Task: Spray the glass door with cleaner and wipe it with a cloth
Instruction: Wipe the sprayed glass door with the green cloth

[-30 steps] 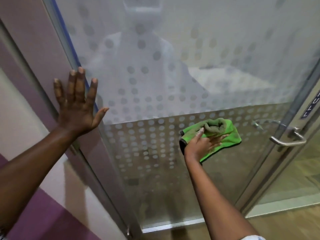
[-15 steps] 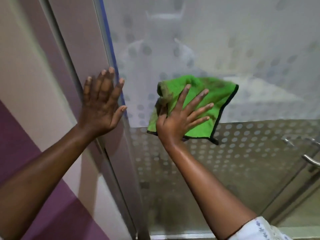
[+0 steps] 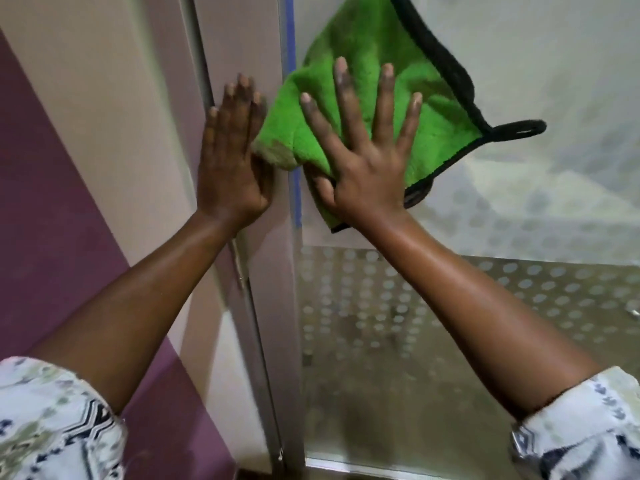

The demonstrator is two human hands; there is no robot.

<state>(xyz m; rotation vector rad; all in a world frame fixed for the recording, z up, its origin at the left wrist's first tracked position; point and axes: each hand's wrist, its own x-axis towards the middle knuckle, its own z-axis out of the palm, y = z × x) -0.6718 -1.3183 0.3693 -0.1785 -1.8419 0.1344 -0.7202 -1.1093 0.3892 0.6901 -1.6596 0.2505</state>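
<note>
My R hand (image 3: pixel 363 164) is flat, fingers splayed, pinning cloth (image 3: pixel 377 53) to door (image 3: pixel 519 220) glass w/ no grip, L hand (image 3: pixel 232 157) open on frame (image 3: pixel 239 39) just left of it; risk: cloth slips from under palm if pressure drops, or snags on frame edge.

One fluffy green microfibre cloth with black trim (image 3: pixel 374 81), carrying one black hanging loop (image 3: pixel 519 129). One frosted, dot-patterned glass door (image 3: pixel 519 254). Two bare hands: left hand (image 3: pixel 230 161), right hand (image 3: pixel 367 161). Two patterned white sleeves (image 3: pixel 52 420).
</note>
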